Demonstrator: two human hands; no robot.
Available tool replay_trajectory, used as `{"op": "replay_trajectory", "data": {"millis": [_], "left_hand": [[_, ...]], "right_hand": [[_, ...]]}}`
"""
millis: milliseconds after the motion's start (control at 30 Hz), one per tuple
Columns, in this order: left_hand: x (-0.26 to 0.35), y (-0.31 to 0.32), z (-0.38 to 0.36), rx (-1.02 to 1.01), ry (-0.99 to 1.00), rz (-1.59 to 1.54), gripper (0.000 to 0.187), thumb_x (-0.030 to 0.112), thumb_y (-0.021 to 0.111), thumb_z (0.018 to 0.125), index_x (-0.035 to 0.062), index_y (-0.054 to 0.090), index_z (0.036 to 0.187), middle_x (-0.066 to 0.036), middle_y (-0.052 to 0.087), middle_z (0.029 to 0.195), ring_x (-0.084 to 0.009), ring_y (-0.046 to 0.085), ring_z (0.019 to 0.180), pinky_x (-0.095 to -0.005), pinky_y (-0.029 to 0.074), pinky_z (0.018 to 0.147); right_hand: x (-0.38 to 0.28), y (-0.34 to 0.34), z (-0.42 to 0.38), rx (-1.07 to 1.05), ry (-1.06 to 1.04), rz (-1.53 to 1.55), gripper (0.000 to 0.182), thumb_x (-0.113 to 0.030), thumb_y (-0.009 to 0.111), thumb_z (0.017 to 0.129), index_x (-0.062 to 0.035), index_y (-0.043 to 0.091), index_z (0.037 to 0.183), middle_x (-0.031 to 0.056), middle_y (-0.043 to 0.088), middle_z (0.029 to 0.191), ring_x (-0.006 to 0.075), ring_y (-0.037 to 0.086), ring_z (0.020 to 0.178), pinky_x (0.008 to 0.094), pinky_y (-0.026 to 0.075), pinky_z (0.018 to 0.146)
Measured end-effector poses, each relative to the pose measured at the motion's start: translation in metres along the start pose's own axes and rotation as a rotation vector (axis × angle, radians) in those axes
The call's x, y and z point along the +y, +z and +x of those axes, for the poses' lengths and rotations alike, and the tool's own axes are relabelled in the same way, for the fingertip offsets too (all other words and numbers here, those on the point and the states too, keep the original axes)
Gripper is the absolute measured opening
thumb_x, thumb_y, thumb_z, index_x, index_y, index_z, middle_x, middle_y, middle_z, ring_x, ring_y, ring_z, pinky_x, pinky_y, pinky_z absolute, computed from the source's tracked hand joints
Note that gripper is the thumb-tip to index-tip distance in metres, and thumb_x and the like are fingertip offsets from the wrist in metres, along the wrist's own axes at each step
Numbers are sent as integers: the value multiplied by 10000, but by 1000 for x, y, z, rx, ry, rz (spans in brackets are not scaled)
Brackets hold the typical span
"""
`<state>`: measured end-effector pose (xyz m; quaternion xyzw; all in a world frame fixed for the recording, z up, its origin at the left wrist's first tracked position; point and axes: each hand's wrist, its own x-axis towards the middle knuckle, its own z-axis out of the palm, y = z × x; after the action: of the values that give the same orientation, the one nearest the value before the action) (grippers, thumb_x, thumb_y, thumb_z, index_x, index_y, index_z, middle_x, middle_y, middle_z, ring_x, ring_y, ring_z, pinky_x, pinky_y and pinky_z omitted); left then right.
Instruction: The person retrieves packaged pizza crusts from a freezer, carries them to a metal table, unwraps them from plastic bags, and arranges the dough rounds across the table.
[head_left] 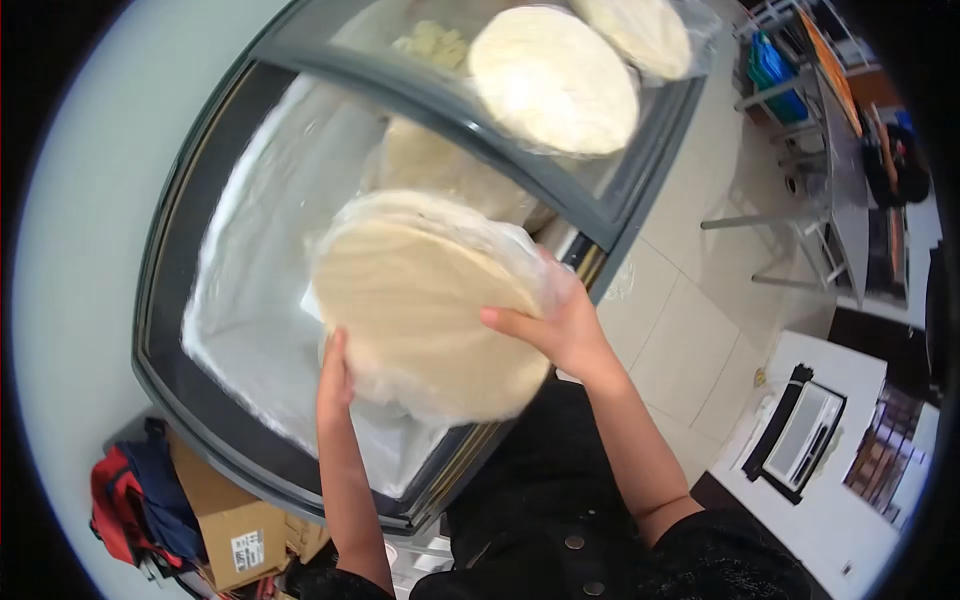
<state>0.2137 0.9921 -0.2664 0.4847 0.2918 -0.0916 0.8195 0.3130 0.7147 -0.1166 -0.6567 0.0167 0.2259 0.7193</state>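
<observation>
A stack of round, pale flatbreads (430, 310) in clear plastic is held over the open part of a chest freezer (150, 270). My right hand (565, 325) grips its right edge, the thumb lying across the top. At the stack's lower left edge my left hand (337, 375) is closed on it, its fingers partly hidden. More bagged pale rounds (430, 160) lie inside the freezer behind the stack. Frost lines the inner wall. On the glass lid (400, 40) rest further flat pale rounds (555, 80) in plastic.
A red and blue bag (140, 500) and a cardboard box (225, 500) stand at the lower left. To the right are a white table (730, 470) with a device on it, a metal-legged table (845, 200) and a person's arm (885, 150) at the upper right.
</observation>
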Motion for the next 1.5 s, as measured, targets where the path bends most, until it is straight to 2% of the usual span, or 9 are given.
{"op": "replay_trajectory", "data": {"millis": [100,267,633,733,800,1133,1233,1300,1500], "left_hand": [[3,31,-46,198,-92,-123,611,385,509,854,5,343,1302,-147,464,1255,-305,483,1116,-420,411,934],[22,145,-102,9,-234,70,742,275,698,675,-45,367,1257,-200,516,1150,-315,540,1025,-413,446,875],[-172,398,-69,-95,-404,391,553,234,673,766,-16,449,1205,-141,553,1110,-222,541,1004,-334,425,870],[-253,412,-7,-94,-535,406,542,240,655,787,-24,444,1210,-144,551,1119,-228,546,1010,-340,435,871],[-319,403,49,-111,-557,427,556,258,649,793,-33,436,1216,-150,550,1124,-233,546,1026,-350,443,874],[-564,381,355,-146,-457,820,577,314,697,751,-8,499,1187,-121,576,1095,-200,575,963,-314,460,823],[-622,356,420,-132,-439,785,597,326,718,726,-3,509,1178,-131,576,1096,-199,579,955,-315,463,817],[-649,340,452,-106,-343,839,625,343,737,699,-2,515,1170,-148,576,1085,-210,582,954,-321,469,813],[-661,347,471,-129,-481,822,699,367,718,720,-6,422,1232,-141,534,1153,-240,546,1026,-370,440,871]], "right_hand": [[-11,-47,-31,-76,14,131,534,-105,725,719,22,470,1171,69,552,1085,143,503,1001,286,400,883],[11,-148,-84,-26,118,240,621,-107,748,690,8,450,1222,79,528,1124,155,477,1040,294,390,897],[121,-413,-176,423,447,381,652,-138,762,668,-16,453,1229,108,516,1185,196,478,1106,339,396,927],[190,-466,-154,399,601,203,618,-227,727,722,-12,451,1232,124,540,1161,201,517,1065,335,410,910],[269,-498,-131,394,409,-175,614,-321,695,748,-12,460,1224,127,586,1088,203,568,983,326,450,851],[611,-612,60,412,584,-53,680,-392,715,706,1,474,1206,121,610,1042,203,581,951,328,455,828],[671,-627,108,473,665,0,750,-426,730,676,45,465,1196,159,574,1088,226,566,984,333,445,853],[705,-630,132,702,762,-462,861,-460,757,623,99,432,1192,196,521,1133,262,548,1009,340,439,870],[748,-643,147,627,646,-340,950,-456,784,582,102,375,1233,178,506,1135,284,542,1004,348,432,894]]}}
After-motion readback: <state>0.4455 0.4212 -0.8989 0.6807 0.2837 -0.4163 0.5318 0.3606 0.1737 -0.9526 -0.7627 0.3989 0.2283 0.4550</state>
